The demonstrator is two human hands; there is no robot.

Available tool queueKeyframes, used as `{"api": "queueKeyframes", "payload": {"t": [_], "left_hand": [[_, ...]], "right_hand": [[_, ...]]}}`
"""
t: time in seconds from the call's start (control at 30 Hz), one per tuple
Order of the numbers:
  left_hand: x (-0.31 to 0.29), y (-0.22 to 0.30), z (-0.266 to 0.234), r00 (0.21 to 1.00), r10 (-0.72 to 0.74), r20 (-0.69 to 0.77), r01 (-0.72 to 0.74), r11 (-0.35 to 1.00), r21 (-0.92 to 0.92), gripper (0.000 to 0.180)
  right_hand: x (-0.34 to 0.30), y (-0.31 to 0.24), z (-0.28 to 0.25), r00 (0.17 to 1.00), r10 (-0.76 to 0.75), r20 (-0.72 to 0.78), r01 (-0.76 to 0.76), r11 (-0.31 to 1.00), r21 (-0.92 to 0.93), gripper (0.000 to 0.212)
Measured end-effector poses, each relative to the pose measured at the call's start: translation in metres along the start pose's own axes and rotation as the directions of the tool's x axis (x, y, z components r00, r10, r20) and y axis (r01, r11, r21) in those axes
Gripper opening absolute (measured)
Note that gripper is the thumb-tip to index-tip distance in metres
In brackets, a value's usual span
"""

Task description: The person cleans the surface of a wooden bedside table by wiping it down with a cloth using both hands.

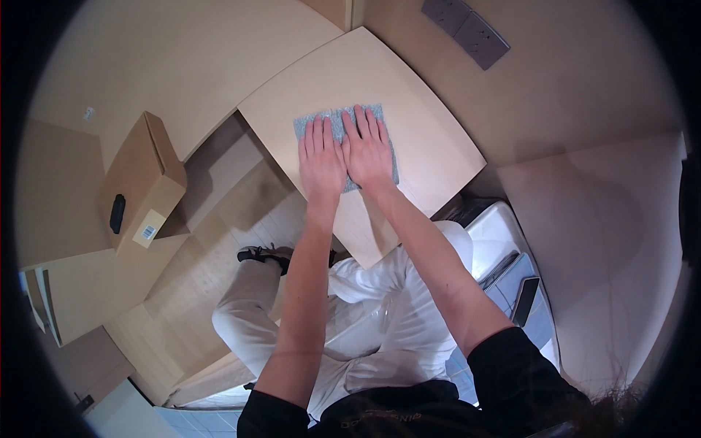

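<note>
A grey-blue cloth (336,122), roughly square, lies flat on the light wooden tabletop (431,139). My left hand (322,174) rests on the left part of the cloth, palm down with the fingers stretched forward. Beside it my right hand (369,155) lies flat on the right part, its fingers a little spread. The hands touch or nearly touch along their inner sides. Most of the cloth's middle is hidden beneath them; its far edge and right edge show.
At left stands a cardboard box (136,191) with a black handle. Dark wall sockets (467,31) are at upper right. By my right side a black phone (525,301) lies next to a spiral notebook (505,274). My legs in pale trousers are below the table's near corner.
</note>
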State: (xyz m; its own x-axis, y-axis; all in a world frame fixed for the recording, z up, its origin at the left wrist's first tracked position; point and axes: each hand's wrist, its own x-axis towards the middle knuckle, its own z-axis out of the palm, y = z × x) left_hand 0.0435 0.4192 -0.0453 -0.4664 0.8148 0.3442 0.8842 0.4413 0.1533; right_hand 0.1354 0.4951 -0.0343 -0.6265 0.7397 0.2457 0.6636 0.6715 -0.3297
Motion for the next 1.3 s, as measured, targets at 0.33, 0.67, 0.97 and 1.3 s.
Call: {"api": "queueKeyframes", "payload": {"t": [0.33, 0.67, 0.97, 1.3], "left_hand": [[0.067, -0.023, 0.029, 0.994, -0.013, -0.112, 0.013, 1.000, 0.000, 0.056], [0.145, -0.049, 0.057, 0.999, -0.006, -0.040, 0.006, 1.000, -0.014, 0.051], [0.165, -0.055, 0.074, 0.998, -0.025, -0.052, 0.023, 0.999, -0.049, 0.052], [0.128, -0.040, 0.053, 0.996, -0.037, -0.080, 0.035, 0.999, -0.028, 0.052]], "right_hand": [[0.076, 0.005, 0.026, 0.998, -0.043, -0.039, 0.042, 0.999, -0.004, 0.054], [0.156, 0.010, 0.055, 0.998, -0.024, -0.061, 0.023, 1.000, -0.006, 0.053], [0.180, 0.015, 0.067, 0.999, -0.017, -0.051, 0.017, 1.000, -0.001, 0.055], [0.142, 0.014, 0.052, 0.997, -0.060, -0.045, 0.058, 0.997, -0.051, 0.055]]}}
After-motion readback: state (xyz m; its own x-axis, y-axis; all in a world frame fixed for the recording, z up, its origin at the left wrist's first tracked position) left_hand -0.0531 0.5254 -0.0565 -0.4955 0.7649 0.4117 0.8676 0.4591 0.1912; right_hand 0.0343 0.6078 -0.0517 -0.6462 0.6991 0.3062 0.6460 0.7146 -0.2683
